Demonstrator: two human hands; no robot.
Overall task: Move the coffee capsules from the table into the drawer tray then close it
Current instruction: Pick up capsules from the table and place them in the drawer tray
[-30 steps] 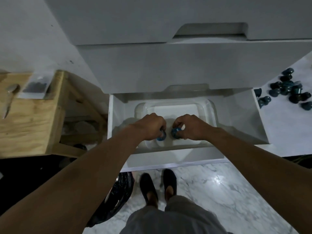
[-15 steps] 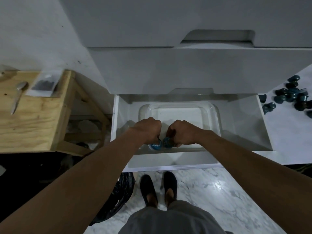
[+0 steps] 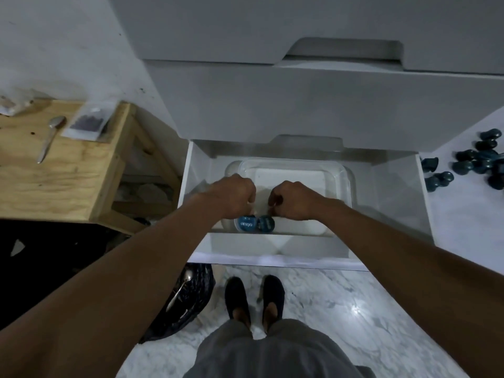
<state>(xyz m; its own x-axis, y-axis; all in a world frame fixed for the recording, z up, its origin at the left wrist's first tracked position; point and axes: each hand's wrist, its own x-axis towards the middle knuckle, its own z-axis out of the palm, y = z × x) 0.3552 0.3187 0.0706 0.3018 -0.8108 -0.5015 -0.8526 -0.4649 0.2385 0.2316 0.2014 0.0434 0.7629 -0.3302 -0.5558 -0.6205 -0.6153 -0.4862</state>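
The white drawer (image 3: 272,253) stands pulled out below me, and a clear plastic tray (image 3: 347,175) sits inside it. Two blue coffee capsules (image 3: 246,223) (image 3: 266,223) lie side by side at the tray's near edge, foil lids up. My left hand (image 3: 234,196) hovers just above and behind the left capsule with its fingers curled in. My right hand (image 3: 296,200) is beside it over the tray, also curled, with nothing in it. A pile of several dark blue capsules (image 3: 480,163) rests on the white table at the right.
A wooden side table (image 3: 68,181) at the left carries a spoon (image 3: 50,136) and a small clear bag (image 3: 88,122). A black bag (image 3: 188,298) lies on the marble floor by my feet. Closed drawer fronts (image 3: 300,105) rise above the open drawer.
Both hands carried a capsule each to the tray's near edge and let go. The two capsules now lie in the tray while the hands have drawn slightly up and back.
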